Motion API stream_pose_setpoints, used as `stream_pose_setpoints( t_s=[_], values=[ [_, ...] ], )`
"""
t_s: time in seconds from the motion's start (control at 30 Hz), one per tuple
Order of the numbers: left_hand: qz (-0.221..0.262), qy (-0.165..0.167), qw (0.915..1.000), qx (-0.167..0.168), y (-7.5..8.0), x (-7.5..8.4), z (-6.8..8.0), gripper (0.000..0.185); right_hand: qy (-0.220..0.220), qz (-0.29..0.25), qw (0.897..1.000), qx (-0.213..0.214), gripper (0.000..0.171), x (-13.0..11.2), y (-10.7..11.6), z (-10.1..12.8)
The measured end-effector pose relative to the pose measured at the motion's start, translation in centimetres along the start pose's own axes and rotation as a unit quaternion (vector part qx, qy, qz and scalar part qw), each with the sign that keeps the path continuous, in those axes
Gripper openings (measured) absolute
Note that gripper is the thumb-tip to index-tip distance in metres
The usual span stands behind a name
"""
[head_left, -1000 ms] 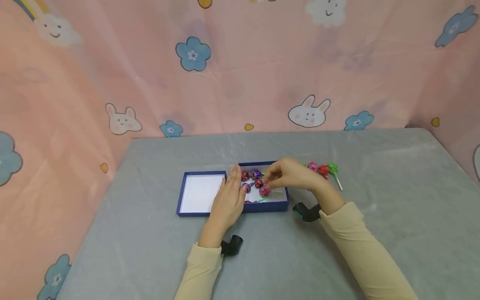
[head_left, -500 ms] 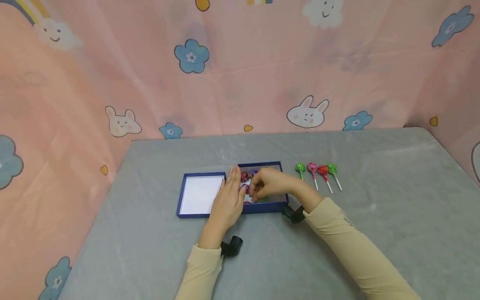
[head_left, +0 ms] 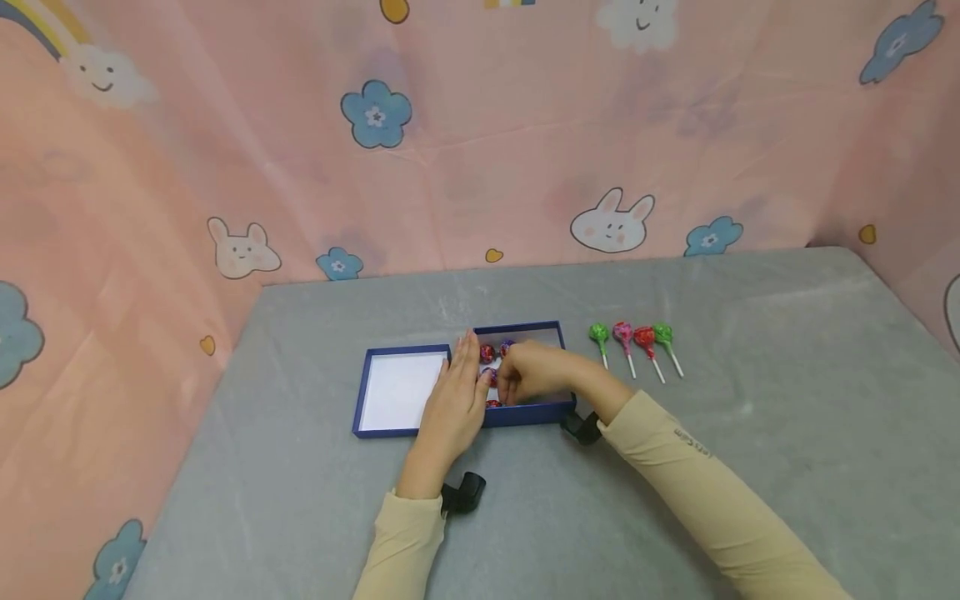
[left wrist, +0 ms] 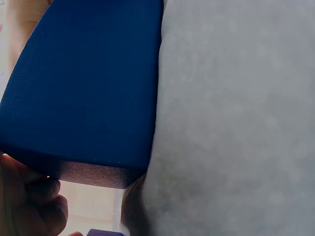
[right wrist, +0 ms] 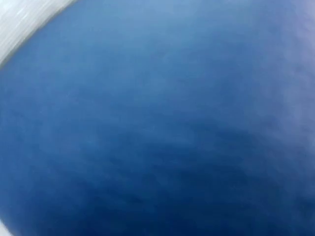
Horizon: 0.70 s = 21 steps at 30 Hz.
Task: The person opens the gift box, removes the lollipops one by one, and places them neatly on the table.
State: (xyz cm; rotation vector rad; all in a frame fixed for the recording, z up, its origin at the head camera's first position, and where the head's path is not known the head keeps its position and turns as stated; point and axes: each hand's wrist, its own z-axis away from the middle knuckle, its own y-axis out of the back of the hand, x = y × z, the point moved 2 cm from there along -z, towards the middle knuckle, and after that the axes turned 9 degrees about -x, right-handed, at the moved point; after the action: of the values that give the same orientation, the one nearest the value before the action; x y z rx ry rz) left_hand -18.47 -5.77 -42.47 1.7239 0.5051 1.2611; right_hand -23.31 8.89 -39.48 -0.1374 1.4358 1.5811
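Two open dark blue box halves sit side by side on the grey table. The left half (head_left: 401, 390) shows a bare white inside. The right half (head_left: 528, 413) holds several red and purple lollipops (head_left: 487, 353). My left hand (head_left: 465, 371) lies flat with straight fingers on the wall where the halves meet. My right hand (head_left: 512, 388) reaches down into the right half, fingers curled around a lollipop that they mostly hide. The left wrist view shows the blue box wall (left wrist: 88, 88) close up beside fingers (left wrist: 29, 196). Blurred blue box wall (right wrist: 157, 128) fills the right wrist view.
Several lollipops (head_left: 633, 337), green, pink, red and green, lie in a row on the table right of the boxes. A pink cartoon-print curtain (head_left: 480, 142) closes off the back and both sides. Grey tabletop (head_left: 750, 417) stretches around the boxes.
My right hand, which held a pink lollipop above the right half, has lowered it into the box and shifted left, uncovering the row on the table. The left hand has stayed put.
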Motion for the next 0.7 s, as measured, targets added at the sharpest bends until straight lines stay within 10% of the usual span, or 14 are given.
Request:
stream_pose_setpoints(
  t_s=[0.53,0.7],
  values=[
    [-0.001,-0.010,0.9999,0.009,-0.02,-0.13,-0.02,0.055,0.002,0.118,0.991,0.062,0.019,-0.82,-0.96,-0.93],
    [0.001,-0.004,1.0000,0.004,-0.04,-0.12,-0.04,0.054,0.008,0.071,0.995,0.066,0.018,-0.32,-0.70,-0.45]
  ],
)
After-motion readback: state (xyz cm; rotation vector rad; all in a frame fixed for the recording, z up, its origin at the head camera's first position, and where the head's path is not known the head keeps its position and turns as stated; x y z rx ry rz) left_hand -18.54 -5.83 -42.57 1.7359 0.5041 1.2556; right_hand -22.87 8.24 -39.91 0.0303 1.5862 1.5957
